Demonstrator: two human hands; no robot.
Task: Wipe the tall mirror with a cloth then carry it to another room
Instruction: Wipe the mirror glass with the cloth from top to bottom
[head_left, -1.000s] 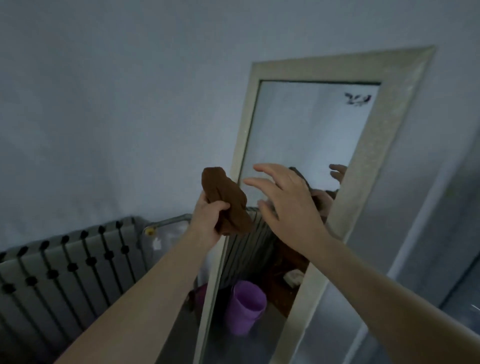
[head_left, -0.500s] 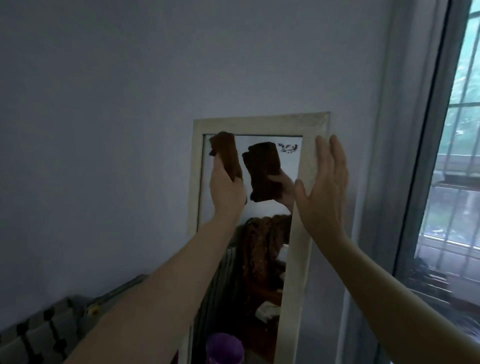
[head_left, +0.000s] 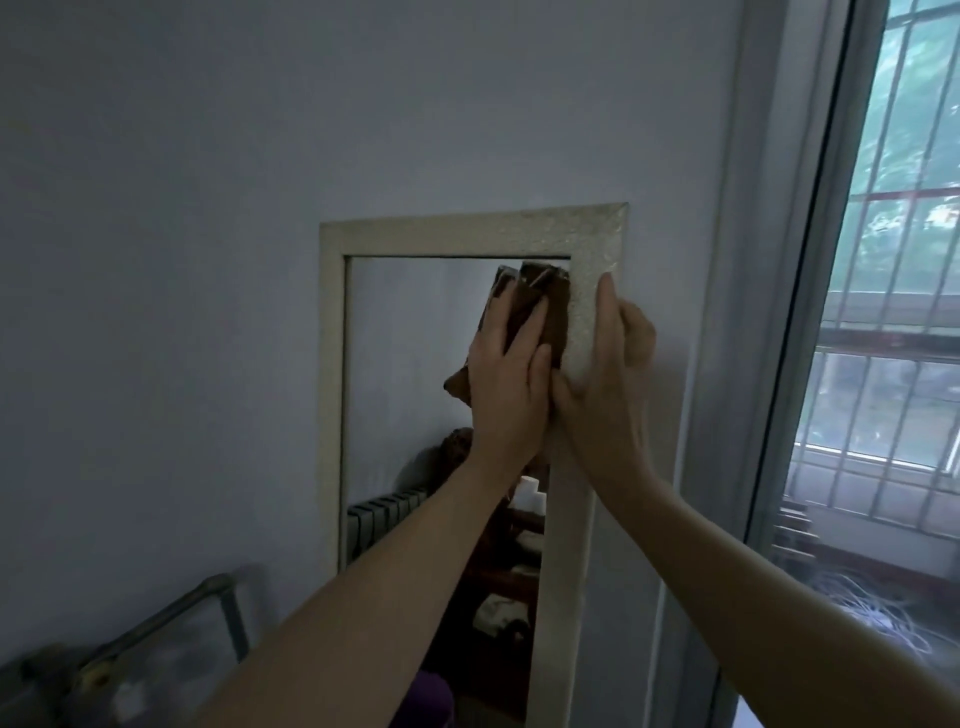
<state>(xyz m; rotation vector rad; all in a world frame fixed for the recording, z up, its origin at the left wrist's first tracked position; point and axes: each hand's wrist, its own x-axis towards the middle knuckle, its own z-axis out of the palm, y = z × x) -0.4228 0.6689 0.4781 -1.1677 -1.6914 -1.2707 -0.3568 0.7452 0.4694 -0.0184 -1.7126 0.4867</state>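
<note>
The tall mirror (head_left: 332, 364) has a pale, textured frame and leans upright against the grey wall. My left hand (head_left: 506, 384) presses a brown cloth (head_left: 550, 312) flat against the glass near the mirror's top right corner. The cloth's reflection merges with it there. My right hand (head_left: 605, 379) grips the right side of the frame just beside the left hand, thumb on the front and fingers wrapped behind the edge.
A window with bars (head_left: 893, 322) fills the right side, its frame (head_left: 769, 364) close to the mirror. A glass-and-metal piece (head_left: 171, 629) stands at the lower left. A purple object (head_left: 426, 701) sits at the mirror's foot.
My left hand has carried the cloth from the top left of the glass to the top right. My right hand has closed onto the right frame edge. The view has come closer.
</note>
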